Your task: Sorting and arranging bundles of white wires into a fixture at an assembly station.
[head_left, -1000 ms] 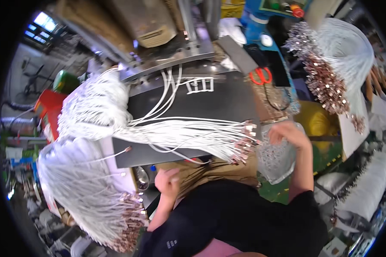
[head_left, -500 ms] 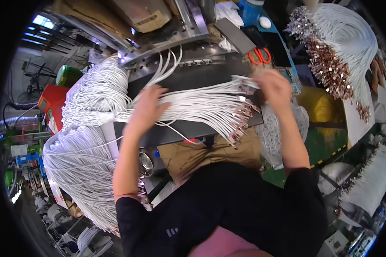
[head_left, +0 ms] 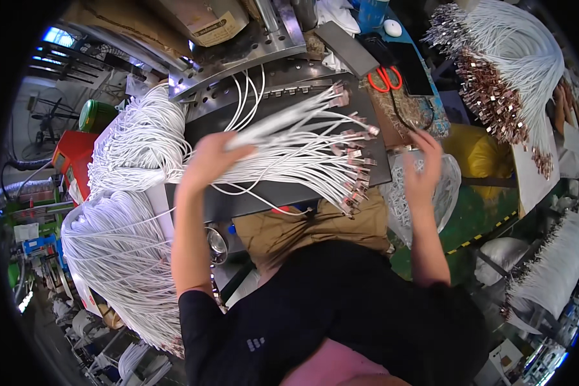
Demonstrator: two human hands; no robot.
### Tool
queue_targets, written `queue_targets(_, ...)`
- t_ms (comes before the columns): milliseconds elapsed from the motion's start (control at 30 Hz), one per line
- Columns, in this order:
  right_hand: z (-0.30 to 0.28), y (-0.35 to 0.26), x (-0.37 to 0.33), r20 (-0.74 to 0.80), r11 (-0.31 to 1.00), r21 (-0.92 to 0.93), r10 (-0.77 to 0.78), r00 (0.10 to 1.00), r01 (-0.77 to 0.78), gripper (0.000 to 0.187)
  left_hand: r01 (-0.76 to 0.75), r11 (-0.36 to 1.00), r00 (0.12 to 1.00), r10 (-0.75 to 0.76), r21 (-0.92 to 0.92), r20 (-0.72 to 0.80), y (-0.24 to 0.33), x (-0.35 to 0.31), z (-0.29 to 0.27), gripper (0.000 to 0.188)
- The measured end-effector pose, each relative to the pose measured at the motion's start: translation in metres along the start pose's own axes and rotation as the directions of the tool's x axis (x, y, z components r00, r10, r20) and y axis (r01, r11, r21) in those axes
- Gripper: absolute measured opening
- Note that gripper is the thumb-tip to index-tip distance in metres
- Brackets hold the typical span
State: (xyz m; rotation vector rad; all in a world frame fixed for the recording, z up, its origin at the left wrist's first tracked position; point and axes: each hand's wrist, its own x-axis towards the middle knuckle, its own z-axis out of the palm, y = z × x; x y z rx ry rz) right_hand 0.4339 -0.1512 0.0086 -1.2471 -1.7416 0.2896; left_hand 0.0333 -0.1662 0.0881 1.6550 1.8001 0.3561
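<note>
My left hand (head_left: pixel 213 159) is closed around a bunch of white cables (head_left: pixel 283 122), which is lifted at an angle and smeared by motion. Copper-coloured metal connectors tip its far ends. Below it, more white cables (head_left: pixel 296 161) fan out across a black work surface (head_left: pixel 238 204), their connectors pointing right. Off the right edge of that surface, my right hand (head_left: pixel 424 170) hovers with fingers apart and nothing visible in them. It is close to a thin dark cord (head_left: pixel 399 112) and over a clear plastic bag (head_left: pixel 441 196) of small whitish pieces.
A perforated metal fixture (head_left: pixel 238 64) stands behind the surface. Cable heaps (head_left: pixel 141 141) lie at the left, and another cable bundle (head_left: pixel 521 45) at far right. Red-handled scissors (head_left: pixel 385 80), a grey block (head_left: pixel 346 48) and a white mouse (head_left: pixel 392 27) sit at the back right.
The bunch in my left hand has risen away from the other cables and swung toward the back. My right hand has come off the connector ends and moved slightly right and nearer.
</note>
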Motion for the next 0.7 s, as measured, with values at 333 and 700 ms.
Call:
queue_targets(333,0.08,-0.158,0.148,0.742,0.816,-0.11,-0.313,0.593,0.568,0.041,-0.294,0.885,0.935,0.187,-0.361,-0.303,-0.006,-0.007,-0.016,0.024)
queue_targets(700,0.135,-0.096,0.112,0.812,0.928,-0.161,-0.068,0.579,0.335,0.018,-0.119,0.981,0.889,0.036,-0.154,-0.457,-0.051,-0.008,-0.002,0.025)
